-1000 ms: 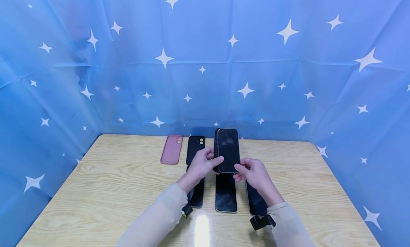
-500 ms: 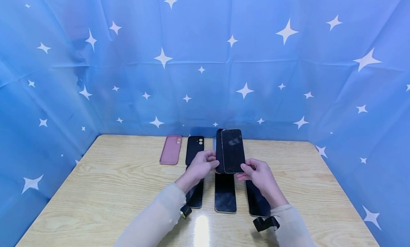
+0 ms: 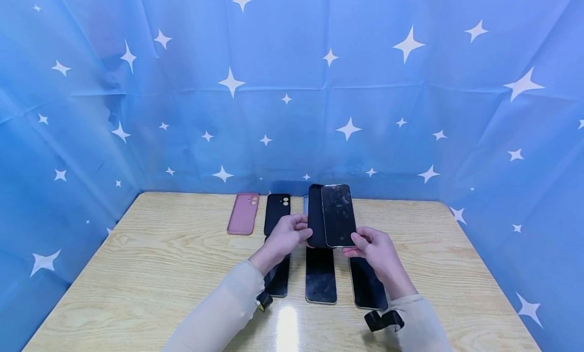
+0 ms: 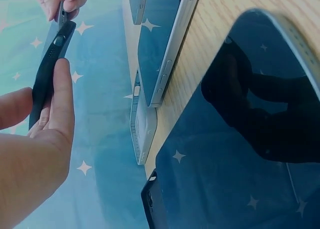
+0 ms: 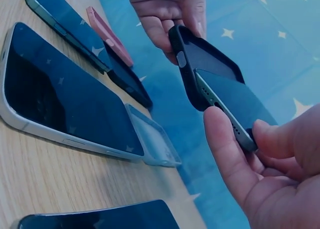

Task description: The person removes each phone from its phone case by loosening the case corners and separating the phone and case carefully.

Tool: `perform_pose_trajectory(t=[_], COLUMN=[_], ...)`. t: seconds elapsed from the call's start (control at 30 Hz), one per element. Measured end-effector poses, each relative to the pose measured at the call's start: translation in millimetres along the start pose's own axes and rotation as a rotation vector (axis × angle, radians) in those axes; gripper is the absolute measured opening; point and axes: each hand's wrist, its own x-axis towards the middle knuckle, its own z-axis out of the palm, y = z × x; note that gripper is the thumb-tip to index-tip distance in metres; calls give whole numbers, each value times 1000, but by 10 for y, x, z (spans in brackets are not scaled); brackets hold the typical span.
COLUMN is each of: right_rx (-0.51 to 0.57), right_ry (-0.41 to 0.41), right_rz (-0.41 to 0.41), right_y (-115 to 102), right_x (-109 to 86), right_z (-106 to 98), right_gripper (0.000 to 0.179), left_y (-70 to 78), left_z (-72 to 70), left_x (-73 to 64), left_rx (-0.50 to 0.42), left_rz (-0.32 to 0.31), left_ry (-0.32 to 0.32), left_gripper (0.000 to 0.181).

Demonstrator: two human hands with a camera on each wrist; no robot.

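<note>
My left hand (image 3: pixel 288 234) pinches a black phone case (image 3: pixel 316 215) by its lower left edge, thumb on the front and fingers behind. In the right wrist view the raised rim of the case (image 5: pixel 212 51) shows, with its hollow side facing up. My right hand (image 3: pixel 375 246) grips a phone (image 3: pixel 339 215) at its lower right corner, screen up. The phone overlaps the right part of the case and sticks out past it to the right; its bottom edge with the port (image 5: pixel 225 111) faces the right wrist camera. Both are held above the table.
On the wooden table (image 3: pixel 159 271) lie three dark phones: a left one (image 3: pixel 278 278), a middle one (image 3: pixel 321 278) and a right one (image 3: pixel 366 286). Behind them are a pink case (image 3: pixel 244 215), a black case (image 3: pixel 277 212) and a light blue case (image 5: pixel 152 136). A starry curtain (image 3: pixel 292 113) hangs behind.
The phone has moved to the right with my right hand, baring more of the black case's inside. My left hand with the case has stayed nearly still.
</note>
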Motion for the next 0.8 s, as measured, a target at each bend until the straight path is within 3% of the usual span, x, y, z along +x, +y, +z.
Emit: perform_pose_trajectory(t=[0.33,0.8], right_rx=[-16,-54], right_ry=[22,62], right_rz=[29,28], right_y=[-19,14], right_x=[-29,-77], right_z=[-108,-292], right_gripper=[25,30], left_y=[-3,-18], left_z=[-32,-39], left_x=[11,52], left_rx=[26,-47], left_rz=[-17,-42], left_ry=[21,25], left_gripper=[46,46])
